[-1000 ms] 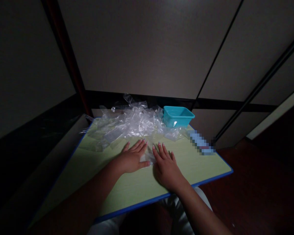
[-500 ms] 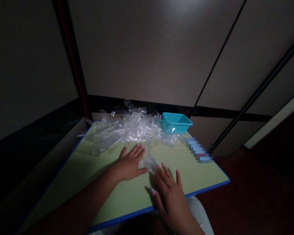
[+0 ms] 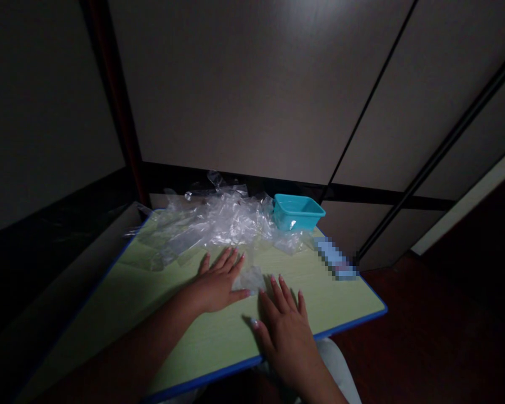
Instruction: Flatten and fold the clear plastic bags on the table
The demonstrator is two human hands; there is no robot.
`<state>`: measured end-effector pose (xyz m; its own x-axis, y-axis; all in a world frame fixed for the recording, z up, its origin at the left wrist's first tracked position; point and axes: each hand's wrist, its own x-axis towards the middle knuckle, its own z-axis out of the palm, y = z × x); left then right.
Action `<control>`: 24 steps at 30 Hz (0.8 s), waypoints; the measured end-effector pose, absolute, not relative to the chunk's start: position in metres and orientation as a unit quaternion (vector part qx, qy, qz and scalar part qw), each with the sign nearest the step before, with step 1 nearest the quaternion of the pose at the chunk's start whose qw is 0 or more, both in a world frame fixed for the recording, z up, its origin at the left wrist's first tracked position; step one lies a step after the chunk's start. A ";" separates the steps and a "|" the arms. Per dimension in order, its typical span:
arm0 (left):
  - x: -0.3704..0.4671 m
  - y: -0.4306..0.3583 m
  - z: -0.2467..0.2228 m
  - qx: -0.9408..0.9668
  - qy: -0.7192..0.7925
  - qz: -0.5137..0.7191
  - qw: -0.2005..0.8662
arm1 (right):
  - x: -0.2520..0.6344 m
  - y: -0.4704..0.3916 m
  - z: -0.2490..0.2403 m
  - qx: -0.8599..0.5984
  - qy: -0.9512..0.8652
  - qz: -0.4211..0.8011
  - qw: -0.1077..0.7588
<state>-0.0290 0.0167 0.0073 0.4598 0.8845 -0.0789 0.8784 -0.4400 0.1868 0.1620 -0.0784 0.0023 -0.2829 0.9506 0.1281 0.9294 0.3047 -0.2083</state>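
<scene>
My left hand [image 3: 219,283] lies flat with its fingers spread, partly over a small piece of clear plastic film [image 3: 251,279] on the table. My right hand [image 3: 285,325] is open too, its fingers stretched toward the lower right of that film; whether the fingertips touch it I cannot tell. Beyond both hands spreads a crumpled heap of clear plastic bags [image 3: 227,216]. At the heap's right end stands a turquoise plastic basket [image 3: 298,220].
The pale green table [image 3: 202,348] has a blue edge [image 3: 353,322]. A pixelated bluish flat item [image 3: 334,259] lies near its right side. Cabinet panels [image 3: 244,95] rise directly behind the table. Dark reddish floor [image 3: 412,336] shows at the right.
The whole view has shifted slightly, so the table and basket appear a bit further left. My right hand's fingers sit slightly further from the film; my left hand stays nearly the same.
</scene>
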 end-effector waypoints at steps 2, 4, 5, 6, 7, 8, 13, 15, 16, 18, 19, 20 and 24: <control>-0.029 0.017 0.006 0.848 0.520 0.017 0.099 | 0.160 -0.075 0.002 -0.585 -0.803 0.058 0.102; -0.030 0.018 0.005 0.848 0.521 0.018 0.098 | 0.158 -0.070 0.004 -0.581 -0.806 0.068 0.093; -0.029 0.018 0.005 0.848 0.521 0.018 0.098 | 0.157 -0.068 0.005 -0.580 -0.806 0.073 0.088; -0.029 0.018 0.006 0.847 0.522 0.017 0.100 | 0.156 -0.066 0.006 -0.580 -0.806 0.077 0.083; -0.029 0.017 0.006 0.846 0.524 0.014 0.103 | 0.155 -0.064 0.008 -0.581 -0.806 0.081 0.078; -0.029 0.017 0.007 0.845 0.524 0.012 0.106 | 0.154 -0.062 0.010 -0.581 -0.806 0.084 0.074; -0.029 0.016 0.010 0.841 0.527 0.018 0.119 | 0.152 -0.057 0.014 -0.574 -0.811 0.091 0.065; -0.028 0.016 0.011 0.837 0.532 0.018 0.124 | 0.152 -0.056 0.013 -0.575 -0.810 0.089 0.068; -0.028 0.016 0.012 0.836 0.533 0.015 0.127 | 0.152 -0.056 0.012 -0.576 -0.810 0.087 0.070; -0.028 0.016 0.013 0.835 0.534 0.004 0.133 | 0.152 -0.056 0.011 -0.581 -0.806 0.082 0.075; -0.028 0.015 0.014 0.834 0.535 -0.001 0.134 | 0.152 -0.056 0.011 -0.584 -0.804 0.081 0.077; -0.027 0.015 0.014 0.834 0.535 -0.005 0.134 | 0.152 -0.056 0.011 -0.586 -0.802 0.080 0.080; -0.027 0.015 0.015 0.835 0.536 -0.005 0.127 | 0.156 -0.061 0.014 -0.574 -0.809 0.077 0.097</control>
